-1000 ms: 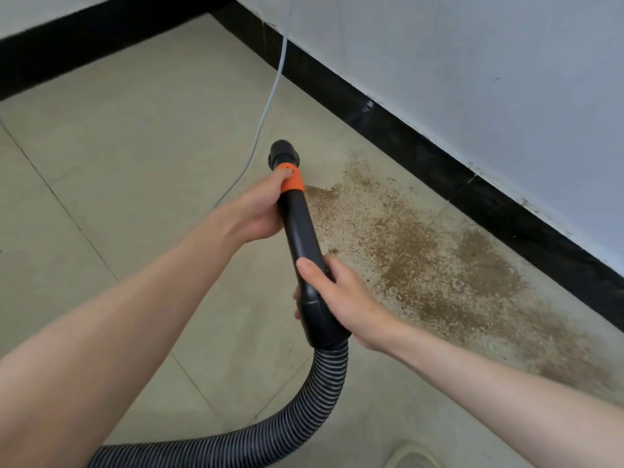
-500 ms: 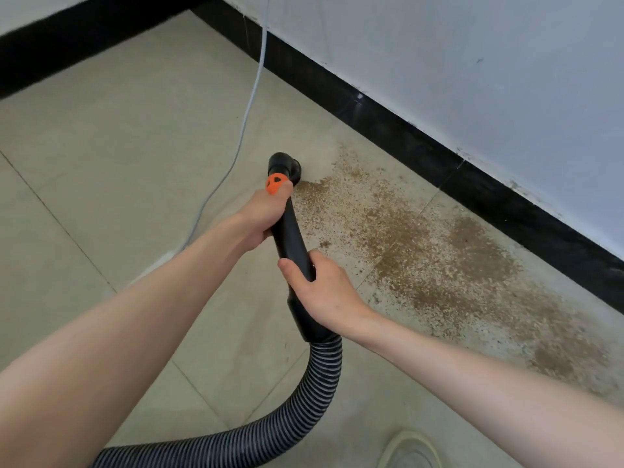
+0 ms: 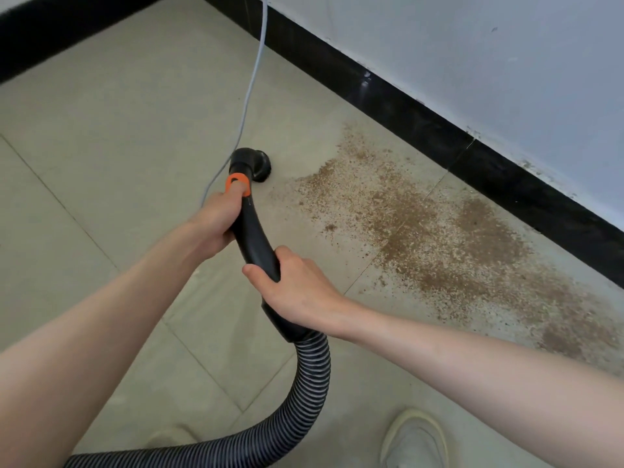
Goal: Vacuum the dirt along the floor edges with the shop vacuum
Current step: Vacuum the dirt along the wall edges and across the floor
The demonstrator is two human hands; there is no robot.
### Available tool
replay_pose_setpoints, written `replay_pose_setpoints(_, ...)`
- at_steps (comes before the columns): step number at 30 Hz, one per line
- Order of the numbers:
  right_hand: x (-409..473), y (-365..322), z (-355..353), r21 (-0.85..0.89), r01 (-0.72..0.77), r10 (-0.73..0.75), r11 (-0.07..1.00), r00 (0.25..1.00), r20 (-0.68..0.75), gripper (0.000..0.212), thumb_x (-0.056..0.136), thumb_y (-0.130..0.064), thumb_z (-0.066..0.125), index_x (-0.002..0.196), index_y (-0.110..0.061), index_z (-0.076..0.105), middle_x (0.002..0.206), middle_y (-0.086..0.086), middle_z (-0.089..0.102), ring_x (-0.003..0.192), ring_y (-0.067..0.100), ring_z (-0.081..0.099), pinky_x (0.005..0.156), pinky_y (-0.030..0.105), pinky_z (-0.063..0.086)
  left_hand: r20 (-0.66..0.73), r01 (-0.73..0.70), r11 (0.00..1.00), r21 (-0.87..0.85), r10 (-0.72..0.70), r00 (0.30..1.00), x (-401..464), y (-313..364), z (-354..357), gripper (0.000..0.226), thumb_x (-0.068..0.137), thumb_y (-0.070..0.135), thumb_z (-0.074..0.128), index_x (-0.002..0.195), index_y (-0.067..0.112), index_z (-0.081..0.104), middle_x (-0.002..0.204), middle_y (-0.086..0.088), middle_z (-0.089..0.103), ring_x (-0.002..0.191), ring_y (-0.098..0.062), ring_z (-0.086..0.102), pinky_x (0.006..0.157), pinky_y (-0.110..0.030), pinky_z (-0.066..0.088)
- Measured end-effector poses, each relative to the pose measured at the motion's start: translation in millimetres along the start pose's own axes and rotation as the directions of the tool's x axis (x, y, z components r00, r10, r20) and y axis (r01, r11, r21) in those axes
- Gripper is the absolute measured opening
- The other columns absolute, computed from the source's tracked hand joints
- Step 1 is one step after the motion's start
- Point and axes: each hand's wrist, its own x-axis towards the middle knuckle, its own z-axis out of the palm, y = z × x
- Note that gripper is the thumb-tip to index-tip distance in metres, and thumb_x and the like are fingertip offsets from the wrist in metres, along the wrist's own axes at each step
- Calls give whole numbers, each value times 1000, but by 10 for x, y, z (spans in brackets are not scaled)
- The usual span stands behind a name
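Note:
A black vacuum wand with an orange collar runs from a ribbed grey-black hose down to a round black nozzle on the beige tiled floor. My left hand grips the wand just below the orange collar. Lower down, near the hose joint, my right hand grips the wand. A wide patch of brown dirt lies on the floor to the right of the nozzle, stretching along the black baseboard. The nozzle sits just left of the dirt's near edge.
A thin pale cable hangs from the top and trails on the floor behind the nozzle. A white wall rises above the baseboard. A pale shoe shows at the bottom right. A second black baseboard runs along the top left.
The nozzle has swung down and turned toward the dirt's left edge. Both hands have kept their grip on the wand. The view has dropped, and a shoe has come into sight.

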Motion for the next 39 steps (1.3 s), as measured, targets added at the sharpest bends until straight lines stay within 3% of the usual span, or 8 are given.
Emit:
replay_pose_setpoints(4, -105, -1, 75, -54, 0, 2, 999, 1000, 29, 39, 94, -55, 45, 98, -16, 45, 89, 8, 63, 81, 30, 62, 69, 37, 48, -6, -13, 1000, 2, 13, 1000, -65, -163, -80, 27, 95, 36, 43, 83, 12, 49, 80, -6, 49, 71, -17, 48, 66, -27, 44)
replay_pose_setpoints(15, -246, 92, -74, -92, -96, 84, 991, 988, -127, 40, 96, -54, 41, 103, -15, 44, 88, 6, 61, 80, 31, 61, 66, 36, 46, 199, -16, 996, 85, -1, 980, -57, -43, 383, 36, 94, 45, 43, 87, 10, 49, 78, -4, 49, 68, -17, 48, 65, -26, 44)
replay_pose_setpoints(21, -196, 85, -49, -57, -74, 72, 996, 996, -43, 42, 95, -55, 41, 102, -14, 46, 90, 7, 64, 82, 29, 63, 71, 39, 52, 105, -36, 996, 85, 27, 994, -68, -70, 257, 33, 95, 42, 42, 86, 11, 50, 83, -6, 52, 75, -18, 51, 67, -27, 45)
replay_pose_setpoints(29, -397, 107, 132, -148, -6, 24, 989, 992, 121, 41, 97, -54, 39, 101, -13, 42, 86, 7, 58, 81, 31, 60, 67, 38, 46, -55, -24, 1000, 18, 25, 998, -254, -518, -10, 37, 93, 47, 40, 92, 12, 51, 83, -6, 51, 73, -19, 50, 69, -31, 44)
replay_pose_setpoints(33, -452, 155, 127, -152, -12, 29, 988, 993, 113, 42, 97, -55, 38, 101, -13, 42, 86, 7, 57, 82, 32, 60, 68, 38, 46, -66, -35, 999, 24, 36, 997, -297, -552, 39, 38, 92, 51, 40, 83, 15, 50, 85, -7, 52, 75, -22, 51, 75, -35, 44)
replay_pose_setpoints(39, -561, 228, 61, -121, -73, 73, 990, 997, 0, 40, 97, -54, 38, 99, -14, 41, 89, 9, 60, 85, 33, 60, 69, 38, 45, 22, -30, 998, 53, 29, 999, -367, -423, 340, 34, 93, 44, 42, 85, 12, 51, 87, -8, 54, 75, -21, 51, 71, -30, 44)
